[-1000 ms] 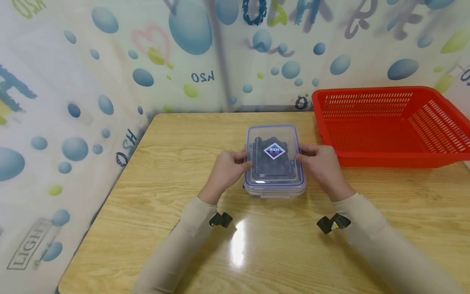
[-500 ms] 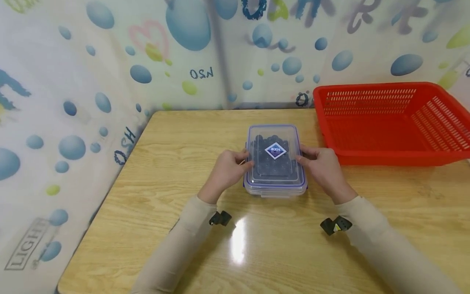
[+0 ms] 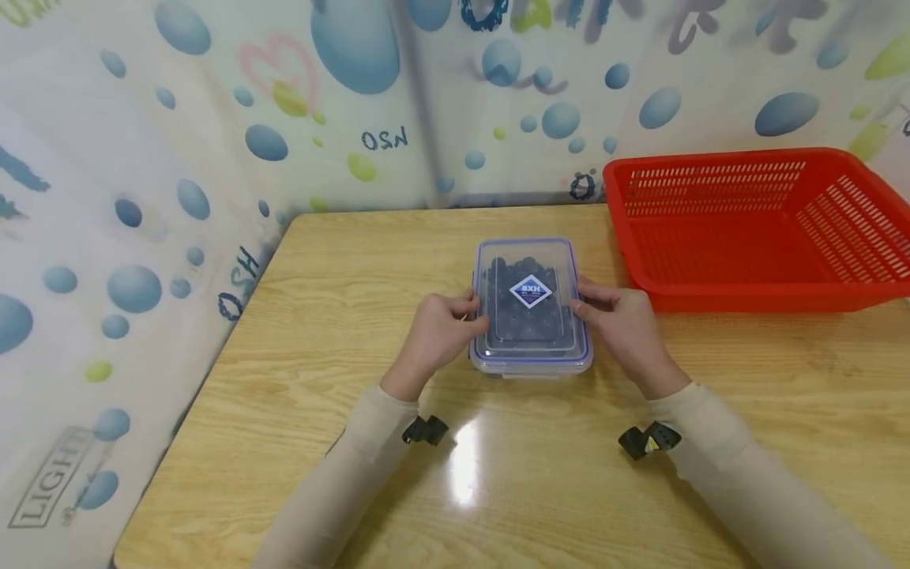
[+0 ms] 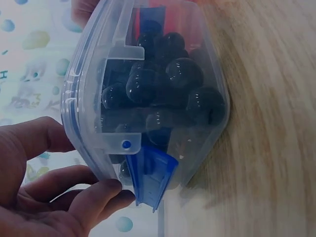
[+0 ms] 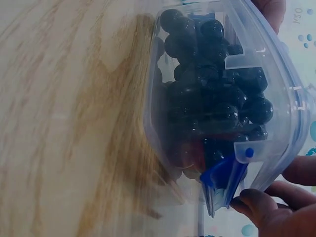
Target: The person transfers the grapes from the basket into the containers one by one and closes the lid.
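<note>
On the table in front of me is a clear plastic food container [image 3: 529, 328] with a blue-sealed lid, a diamond label on top and dark, glossy round balls [image 4: 185, 74] inside. My left hand [image 3: 442, 332] pinches its left edge, thumb on the lid's rim and fingers along the side. On the opposite edge my right hand [image 3: 622, 328] pinches in the same way. A blue side clip [image 4: 152, 175] juts outward beside the left fingertips. Another blue clip [image 5: 222, 180] sticks out by the right fingertips. The fingers partly cover both sides.
A red slotted plastic basket [image 3: 753, 299] stands at the back right of the wooden table [image 3: 355, 273], close beyond my right hand. A patterned sheet [image 3: 455, 103] with blue and green dots hangs along the back and left edges.
Both hands keep hold of the same edges of the container. The basket sits slightly higher in the head view, as the view shifts a little; less of the container's front face shows.
</note>
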The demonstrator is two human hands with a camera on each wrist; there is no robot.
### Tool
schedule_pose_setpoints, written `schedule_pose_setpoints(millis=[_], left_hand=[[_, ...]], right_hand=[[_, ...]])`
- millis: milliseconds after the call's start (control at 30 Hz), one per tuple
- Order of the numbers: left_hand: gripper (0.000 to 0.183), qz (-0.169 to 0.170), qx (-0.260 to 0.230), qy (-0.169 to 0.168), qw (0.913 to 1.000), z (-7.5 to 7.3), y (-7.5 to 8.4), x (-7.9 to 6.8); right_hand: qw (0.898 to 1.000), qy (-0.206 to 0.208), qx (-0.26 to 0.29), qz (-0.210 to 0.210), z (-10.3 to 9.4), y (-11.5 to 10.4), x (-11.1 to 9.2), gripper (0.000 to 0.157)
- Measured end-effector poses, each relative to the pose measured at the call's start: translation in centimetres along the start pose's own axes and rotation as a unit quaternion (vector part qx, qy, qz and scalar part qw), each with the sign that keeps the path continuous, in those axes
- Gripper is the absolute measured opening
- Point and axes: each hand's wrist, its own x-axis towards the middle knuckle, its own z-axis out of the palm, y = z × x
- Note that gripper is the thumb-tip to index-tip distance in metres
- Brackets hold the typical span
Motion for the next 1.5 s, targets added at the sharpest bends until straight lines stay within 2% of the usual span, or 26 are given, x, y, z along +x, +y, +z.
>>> schedule_pose_setpoints(millis=[333, 433, 633, 700, 800, 900, 1000, 1133, 1233, 1333, 1500], left_hand=[[0.032, -0.002, 0.004, -0.008, 1.0, -0.1, -0.1, -0.1], [0.032, 0.015, 0.01, -0.011, 0.9998, 0.0, -0.2, -0.1], [0.026, 0.081, 0.041, 0.002, 0.9959, 0.1, -0.8, -0.3], [0.025, 0.089, 0.045, 0.009, 0.9949, 0.1, -0.9, -0.3], [0.026, 0.083, 0.038, 0.016, 0.9957, 0.2, -0.9, -0.3], [0.027, 0.071, 0.019, 0.021, 0.9971, 0.4, -1.1, -0.4], [0.03, 0.074, 0.007, 0.025, 0.9969, 0.5, -1.3, -0.6], [0.034, 0.075, 0.007, 0.023, 0.9969, 0.7, -1.5, -0.8], [0.033, 0.07, 0.017, 0.02, 0.9972, 0.7, -1.5, -0.8], [0.033, 0.068, 0.029, 0.022, 0.997, 0.6, -1.3, -0.7], [0.034, 0.059, 0.026, 0.029, 0.9975, 0.5, -1.1, -0.5]], right_hand=[[0.999, -0.011, -0.032, -0.001, 0.0, 0.2, 0.1, 0.043], [0.999, -0.01, -0.041, -0.007, 0.0, 0.3, 0.0, 0.042], [0.999, 0.006, -0.045, -0.012, 0.3, 0.7, -0.2, 0.044], [0.999, 0.011, -0.042, -0.006, 0.4, 0.9, -0.3, 0.046], [0.999, 0.015, -0.042, 0.011, 0.5, 1.1, -0.5, 0.051], [0.999, 0.003, -0.024, 0.041, 0.5, 1.1, -0.6, 0.059], [0.997, -0.021, 0.032, 0.07, 0.5, 1.0, -0.6, 0.066], [0.991, -0.042, 0.079, 0.101, 0.5, 1.1, -0.7, 0.067], [0.994, -0.027, 0.048, 0.096, 0.5, 1.0, -0.9, 0.063], [0.998, -0.001, -0.016, 0.068, 0.7, 0.7, -1.0, 0.061], [0.994, 0.044, -0.096, 0.026, 1.0, 0.2, -1.0, 0.056]])
